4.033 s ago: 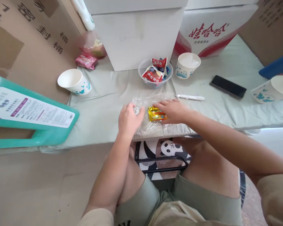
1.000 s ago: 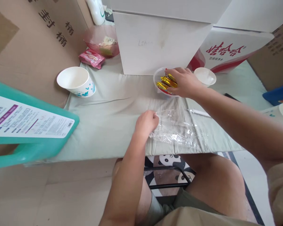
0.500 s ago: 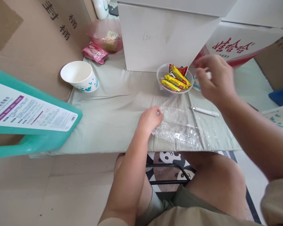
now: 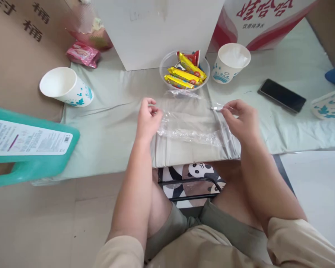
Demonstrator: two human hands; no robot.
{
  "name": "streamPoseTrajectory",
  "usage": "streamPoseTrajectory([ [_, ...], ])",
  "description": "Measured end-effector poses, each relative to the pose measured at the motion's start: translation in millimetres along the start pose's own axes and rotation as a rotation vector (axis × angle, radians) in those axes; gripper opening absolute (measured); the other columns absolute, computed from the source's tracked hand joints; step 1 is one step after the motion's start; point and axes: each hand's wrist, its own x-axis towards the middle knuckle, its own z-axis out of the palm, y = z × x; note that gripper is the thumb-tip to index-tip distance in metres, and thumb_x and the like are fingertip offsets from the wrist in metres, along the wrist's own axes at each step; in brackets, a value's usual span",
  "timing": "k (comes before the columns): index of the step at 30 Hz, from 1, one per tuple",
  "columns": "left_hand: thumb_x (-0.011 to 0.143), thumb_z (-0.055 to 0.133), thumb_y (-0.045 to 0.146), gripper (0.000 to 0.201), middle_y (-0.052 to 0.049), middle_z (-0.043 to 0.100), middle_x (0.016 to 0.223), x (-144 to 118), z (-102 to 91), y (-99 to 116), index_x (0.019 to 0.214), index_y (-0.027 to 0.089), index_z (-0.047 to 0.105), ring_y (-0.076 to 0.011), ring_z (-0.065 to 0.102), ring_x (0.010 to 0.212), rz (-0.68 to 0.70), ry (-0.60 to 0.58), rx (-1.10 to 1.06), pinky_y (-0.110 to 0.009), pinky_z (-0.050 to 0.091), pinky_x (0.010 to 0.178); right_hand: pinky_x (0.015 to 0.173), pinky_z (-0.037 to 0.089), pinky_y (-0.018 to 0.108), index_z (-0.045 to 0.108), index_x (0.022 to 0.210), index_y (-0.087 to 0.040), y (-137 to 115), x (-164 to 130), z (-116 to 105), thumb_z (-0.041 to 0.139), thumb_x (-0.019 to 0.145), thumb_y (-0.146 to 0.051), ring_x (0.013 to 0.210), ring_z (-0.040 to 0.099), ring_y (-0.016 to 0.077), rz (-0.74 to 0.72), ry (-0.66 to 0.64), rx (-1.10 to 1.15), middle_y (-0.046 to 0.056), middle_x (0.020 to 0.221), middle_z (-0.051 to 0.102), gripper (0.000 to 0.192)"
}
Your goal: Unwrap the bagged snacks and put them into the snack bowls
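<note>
A clear plastic bag [image 4: 190, 128], crinkled along its lower part, lies between my hands on the cloth-covered table. My left hand [image 4: 149, 120] has its fingers curled in at the bag's left edge, pinching it. At the upper right corner my right hand [image 4: 241, 120] closes thumb and fingers on the film. A small blade tip [image 4: 215, 108] shows just left of the right fingertips; the rest of that cutter is hidden. Just beyond the bag, a clear bowl [image 4: 164, 61] holds several yellow-wrapped snacks [image 4: 185, 75] and a red-wrapped one [image 4: 194, 58].
Behind my right hand stands a paper cup [image 4: 223, 70] with whitish, film-like stuff inside. A phone [image 4: 281, 95] and another cup [image 4: 329, 106] are farther right. On the left are a tilted paper cup [image 4: 69, 87], a pink packet [image 4: 83, 54] and a green jug [image 4: 53, 156]. Boxes [image 4: 164, 33] line the back.
My right hand has come down from beside the far paper cup to the bag's right side, over the white cutter. My left hand stays at the bag's left edge. The view has shifted.
</note>
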Motion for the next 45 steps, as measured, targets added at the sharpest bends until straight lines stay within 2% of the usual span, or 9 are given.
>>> streamPoseTrajectory([
  [5, 0.082, 0.062, 0.019, 0.034, -0.009, 0.06, 0.12, -40, 0.3, 13, 0.115, 0.024, 0.054, -0.0279, 0.057, 0.123, 0.408, 0.283, 0.273, -0.045, 0.046, 0.107, 0.085, 0.058, 0.051, 0.06, 0.125, -0.027, 4, -1, -15, 0.058, 0.086, -0.034, 0.101, 0.07, 0.0315, -0.024, 0.058, -0.126, 0.013, 0.122, 0.067, 0.04],
  [8, 0.085, 0.062, 0.023, 0.02, -0.008, 0.068, 0.113, -67, 10.7, 26, 0.106, 0.024, 0.062, -0.0272, 0.062, 0.117, 0.528, -0.121, 0.452, -0.045, 0.045, 0.11, 0.093, 0.054, 0.056, 0.059, 0.131, -0.029, -7, -12, -28, 0.054, 0.091, -0.039, 0.124, 0.061, 0.0383, -0.089, 0.145, -0.278, 0.017, 0.13, 0.061, 0.042],
  [13, 0.083, 0.069, 0.03, 0.038, -0.01, 0.065, 0.137, -60, 24.4, 30, 0.12, 0.02, 0.066, -0.0293, 0.055, 0.134, 0.403, -0.487, 0.605, -0.046, 0.039, 0.118, 0.091, 0.056, 0.051, 0.064, 0.12, -0.027, -23, -42, -21, 0.048, 0.095, -0.04, 0.1, 0.069, 0.0315, -0.209, -0.181, -0.144, 0.011, 0.104, 0.071, 0.032],
  [16, 0.087, 0.061, 0.023, 0.013, -0.008, 0.07, 0.127, -51, 18.8, 28, 0.097, 0.02, 0.069, -0.0243, 0.062, 0.123, 0.319, -0.494, 0.54, -0.04, 0.045, 0.112, 0.091, 0.056, 0.053, 0.062, 0.125, -0.022, -18, -52, -6, 0.061, 0.088, -0.042, 0.108, 0.068, 0.035, -0.319, -0.444, -0.127, 0.014, 0.124, 0.07, 0.043],
  [21, 0.086, 0.059, 0.028, 0.01, -0.008, 0.074, 0.113, -51, -3.6, 19, 0.079, 0.021, 0.059, -0.021, 0.068, 0.112, 0.258, -0.328, 0.207, -0.037, 0.052, 0.104, 0.101, 0.053, 0.052, 0.066, 0.104, -0.022, -6, -49, 2, 0.058, 0.088, -0.033, 0.123, 0.064, 0.0353, -0.402, -0.549, -0.145, 0.016, 0.136, 0.065, 0.021],
  [25, 0.081, 0.062, 0.035, 0.019, -0.006, 0.073, 0.089, -49, -16.8, 11, 0.075, 0.022, 0.051, -0.0178, 0.07, 0.088, 0.187, -0.299, -0.031, -0.033, 0.056, 0.084, 0.096, 0.057, 0.05, 0.066, 0.105, -0.026, -11, -46, -4, 0.054, 0.092, -0.032, 0.115, 0.07, 0.0308, -0.334, -0.499, -0.019, 0.01, 0.132, 0.069, 0.019],
  [32, 0.073, 0.068, 0.037, 0.028, 0.004, 0.046, 0.062, -47, -31.5, 9, 0.067, 0.022, 0.045, -0.0096, 0.044, 0.058, 0.118, -0.327, 0.038, -0.025, 0.042, 0.059, 0.101, 0.055, 0.052, 0.057, 0.084, -0.028, -19, -51, -15, 0.061, 0.084, -0.025, 0.119, 0.07, 0.0305, -0.2, -0.387, 0.313, 0.004, 0.116, 0.077, 0.005],
  [37, 0.071, 0.072, 0.039, 0.02, 0.004, 0.049, 0.064, -45, -42.8, 9, 0.076, 0.022, 0.063, -0.0122, 0.048, 0.062, 0.095, -0.473, 0.214, -0.028, 0.045, 0.065, 0.094, 0.057, 0.05, 0.056, 0.084, -0.027, -8, -48, -9, 0.06, 0.086, -0.03, 0.104, 0.074, 0.0281, -0.094, -0.333, 0.401, 0.004, 0.099, 0.077, 0.006],
  [45, 0.074, 0.066, 0.033, 0.019, -0.003, 0.069, 0.083, -41, -50.8, -1, 0.068, 0.021, 0.053, -0.0177, 0.068, 0.087, 0.162, -0.387, 0.069, -0.033, 0.054, 0.088, 0.07, 0.056, 0.039, 0.05, 0.072, -0.027, 0, -37, -4, 0.052, 0.074, -0.015, 0.072, 0.07, 0.0223, 0.055, -0.153, 0.242, 0.002, 0.074, 0.069, 0.012],
])
